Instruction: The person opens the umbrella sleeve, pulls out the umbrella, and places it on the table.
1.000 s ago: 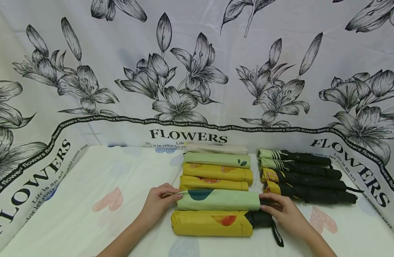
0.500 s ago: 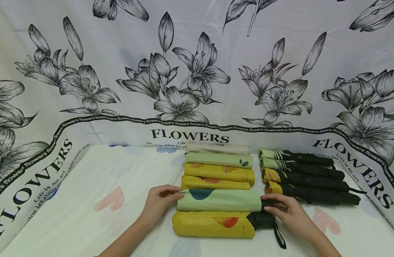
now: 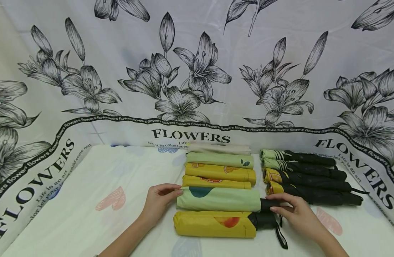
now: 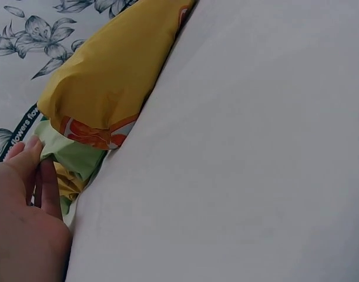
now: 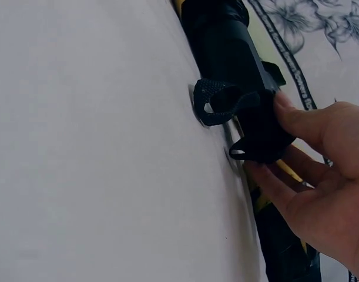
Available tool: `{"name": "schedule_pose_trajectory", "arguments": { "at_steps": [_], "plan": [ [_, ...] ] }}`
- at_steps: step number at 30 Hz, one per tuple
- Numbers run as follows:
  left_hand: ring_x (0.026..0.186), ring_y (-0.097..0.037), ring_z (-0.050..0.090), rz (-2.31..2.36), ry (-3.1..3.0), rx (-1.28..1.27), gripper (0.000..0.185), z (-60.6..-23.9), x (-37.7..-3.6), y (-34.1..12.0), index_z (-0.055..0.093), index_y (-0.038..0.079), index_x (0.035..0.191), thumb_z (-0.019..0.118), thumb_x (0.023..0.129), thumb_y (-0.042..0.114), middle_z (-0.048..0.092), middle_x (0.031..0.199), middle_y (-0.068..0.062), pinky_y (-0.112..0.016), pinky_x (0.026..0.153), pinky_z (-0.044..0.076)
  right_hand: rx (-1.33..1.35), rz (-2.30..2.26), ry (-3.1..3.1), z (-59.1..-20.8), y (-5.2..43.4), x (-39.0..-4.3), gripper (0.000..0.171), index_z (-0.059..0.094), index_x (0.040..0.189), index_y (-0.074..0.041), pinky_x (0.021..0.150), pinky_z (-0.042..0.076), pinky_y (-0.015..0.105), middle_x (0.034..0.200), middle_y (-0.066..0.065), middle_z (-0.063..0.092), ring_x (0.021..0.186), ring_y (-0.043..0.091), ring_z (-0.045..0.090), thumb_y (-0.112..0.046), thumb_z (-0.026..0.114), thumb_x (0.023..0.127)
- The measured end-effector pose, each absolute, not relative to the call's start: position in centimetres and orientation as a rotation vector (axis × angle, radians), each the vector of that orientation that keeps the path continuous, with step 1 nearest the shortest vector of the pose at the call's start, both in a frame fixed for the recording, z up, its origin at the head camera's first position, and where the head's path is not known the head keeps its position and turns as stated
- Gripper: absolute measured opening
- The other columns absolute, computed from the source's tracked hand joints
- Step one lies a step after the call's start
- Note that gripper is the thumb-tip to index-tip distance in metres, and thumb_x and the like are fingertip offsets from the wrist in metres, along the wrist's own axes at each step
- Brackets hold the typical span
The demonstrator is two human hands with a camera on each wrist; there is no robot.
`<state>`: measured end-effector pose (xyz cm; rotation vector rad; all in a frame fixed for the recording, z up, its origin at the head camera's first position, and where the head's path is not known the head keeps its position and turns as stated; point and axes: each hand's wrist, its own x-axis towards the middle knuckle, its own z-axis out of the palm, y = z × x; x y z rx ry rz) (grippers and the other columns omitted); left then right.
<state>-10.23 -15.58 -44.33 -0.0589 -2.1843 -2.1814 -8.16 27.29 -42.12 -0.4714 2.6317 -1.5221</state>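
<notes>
A light green sleeved folding umbrella with a dark teal patch lies crosswise before me. My left hand pinches the cloth at its left end, also seen as green cloth in the left wrist view. At the other end, my right hand grips the black handle between thumb and fingers. In the right wrist view that hand holds the handle's end, near small black straps. Just nearer to me lies a yellow sleeved umbrella, its black handle and wrist strap to the right.
Behind lie yellow cloth rolls, a green roll and a pale roll. Several black folded umbrellas with yellow or green ends are stacked at right. A flower-printed curtain hangs behind the white bedding.
My right hand has shifted right with the black handle, and more of it shows beyond the green sleeve. The left hand keeps its pinch. The whole view has drifted slightly.
</notes>
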Motion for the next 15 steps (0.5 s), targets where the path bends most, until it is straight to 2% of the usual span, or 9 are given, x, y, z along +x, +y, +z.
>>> {"name": "schedule_pose_trajectory", "arguments": {
  "at_steps": [8,15],
  "plan": [
    [0.083,-0.008,0.068,-2.155,-2.155,-0.030,0.020,-44.48,-10.17,-15.56,0.077,-0.012,0.107,0.080,0.090,-0.001,0.078,0.089,0.006,-0.019,0.074,0.057,-0.499,-1.515,2.677,-42.20,27.63,-8.07,0.029,0.072,0.122,0.004,0.085,0.060,0.018,0.128,0.023,0.067,0.111,-0.016,0.056,0.004,0.075,0.093],
    [0.083,-0.009,0.067,-2.173,-2.144,-0.027,0.021,-44.46,-10.35,-15.46,0.076,-0.012,0.107,0.080,0.090,-0.001,0.078,0.090,0.005,-0.018,0.074,0.057,-0.530,-1.523,2.728,-42.07,28.34,-7.97,0.029,0.074,0.121,0.001,0.085,0.060,0.018,0.121,-0.008,0.071,0.111,-0.014,0.058,0.002,0.077,0.092]
  ]
}}
